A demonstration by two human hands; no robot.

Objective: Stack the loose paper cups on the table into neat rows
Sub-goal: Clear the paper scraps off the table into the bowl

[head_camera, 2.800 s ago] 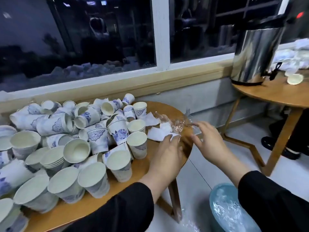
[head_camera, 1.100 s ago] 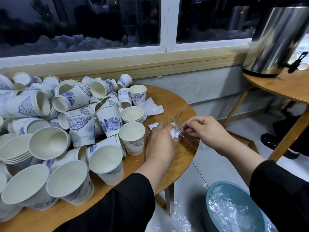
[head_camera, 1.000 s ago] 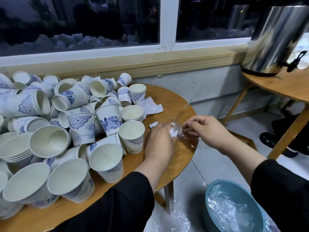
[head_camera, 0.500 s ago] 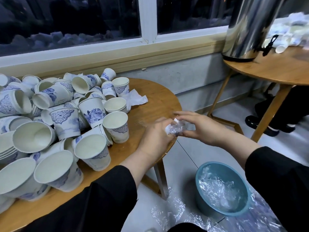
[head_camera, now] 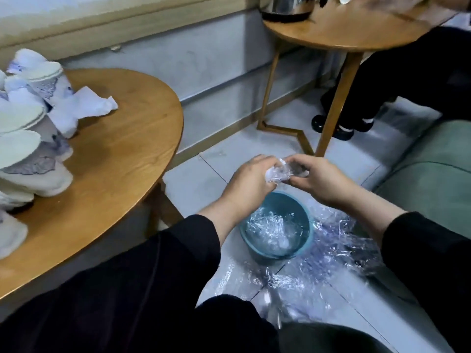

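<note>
Grey wall behind two round wooden tables (pale tiled floor below).

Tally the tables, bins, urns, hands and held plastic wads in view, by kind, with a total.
Tables: 2
Bins: 1
Urns: 1
Hands: 2
Plastic wads: 1
Total: 7

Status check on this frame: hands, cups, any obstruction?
Left hand and right hand both pinch a plastic wrap wad above the blue bin. Paper cups unstacked on table. Crumpled tissue beside cups.
</note>
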